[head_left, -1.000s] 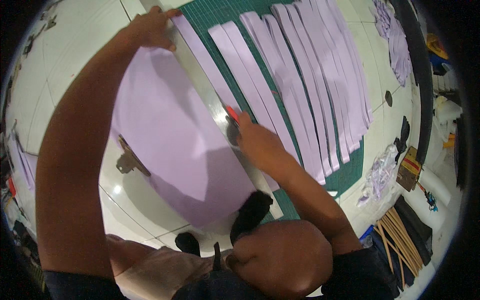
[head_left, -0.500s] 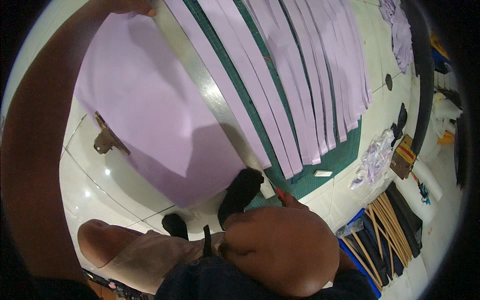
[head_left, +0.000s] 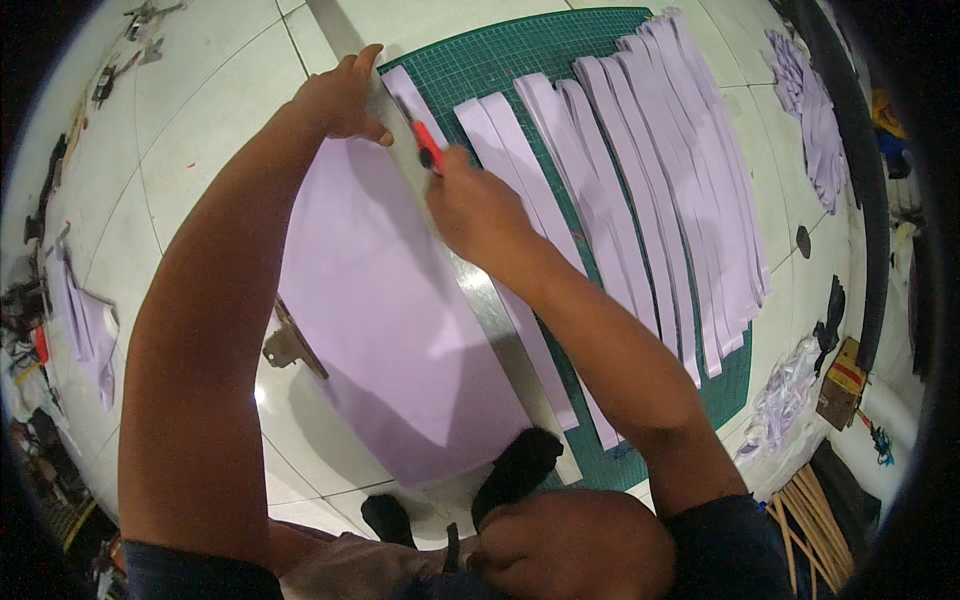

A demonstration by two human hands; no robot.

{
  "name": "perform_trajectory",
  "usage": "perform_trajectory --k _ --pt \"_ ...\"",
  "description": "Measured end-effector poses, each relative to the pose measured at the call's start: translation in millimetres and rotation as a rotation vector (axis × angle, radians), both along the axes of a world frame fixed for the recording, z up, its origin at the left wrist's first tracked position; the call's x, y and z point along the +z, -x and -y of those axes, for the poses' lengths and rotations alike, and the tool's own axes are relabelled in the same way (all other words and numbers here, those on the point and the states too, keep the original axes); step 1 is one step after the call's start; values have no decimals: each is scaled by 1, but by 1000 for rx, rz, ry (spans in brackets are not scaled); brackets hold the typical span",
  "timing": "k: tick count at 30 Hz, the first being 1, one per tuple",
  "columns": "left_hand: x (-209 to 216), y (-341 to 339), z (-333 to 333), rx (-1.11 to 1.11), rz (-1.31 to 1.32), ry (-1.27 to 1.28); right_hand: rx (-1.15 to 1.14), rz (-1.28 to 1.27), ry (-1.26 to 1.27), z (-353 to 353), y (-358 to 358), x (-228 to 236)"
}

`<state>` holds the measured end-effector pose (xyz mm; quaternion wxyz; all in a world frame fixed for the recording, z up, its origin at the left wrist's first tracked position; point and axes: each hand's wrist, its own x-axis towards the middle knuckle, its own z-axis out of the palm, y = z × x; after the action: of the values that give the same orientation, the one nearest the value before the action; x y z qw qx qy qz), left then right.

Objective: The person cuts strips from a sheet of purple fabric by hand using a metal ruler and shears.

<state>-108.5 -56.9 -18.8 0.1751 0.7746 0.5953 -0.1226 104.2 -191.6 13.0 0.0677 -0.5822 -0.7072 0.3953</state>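
A long metal straightedge (head_left: 485, 295) lies slanting over a sheet of lilac fabric (head_left: 375, 250). My left hand (head_left: 340, 100) presses on its far end, thumb and fingers spread across the metal. Just right of the straightedge, my right hand (head_left: 478, 205) is closed around a red box cutter (head_left: 428, 145), its tip near the far end of a lilac strip (head_left: 545, 370). The strip runs along the straightedge's right side. My black-socked foot (head_left: 520, 465) rests at the near end of the sheet, beside the straightedge. A metal bulldog clip (head_left: 293, 343) grips the sheet's left edge.
A green cutting mat (head_left: 480, 45) lies beneath several cut lilac strips (head_left: 690, 220) on the right. Crumpled lilac fabric (head_left: 808, 125), clear plastic (head_left: 785, 400) and wooden sticks (head_left: 815, 520) lie farther right. Another lilac piece (head_left: 85, 325) is at the far left on the tiled floor.
My right hand has moved with the box cutter from the straightedge's near end to its far end. The view has shifted, bringing my whole left hand into sight on the straightedge.
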Motion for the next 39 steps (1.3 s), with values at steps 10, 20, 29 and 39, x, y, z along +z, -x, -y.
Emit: perform_trajectory --k 10,20,29,39 --pt "19 -14 4 0 -93 22 -69 -19 -11 -48 38 -18" --pt "15 -19 -1 -94 -135 42 -47 78 -67 -53 41 -21" --pt "2 -12 -11 -118 -144 1 78 97 -43 -64 42 2" --pt "-35 10 -21 -208 -90 -67 30 189 264 18 -10 19"
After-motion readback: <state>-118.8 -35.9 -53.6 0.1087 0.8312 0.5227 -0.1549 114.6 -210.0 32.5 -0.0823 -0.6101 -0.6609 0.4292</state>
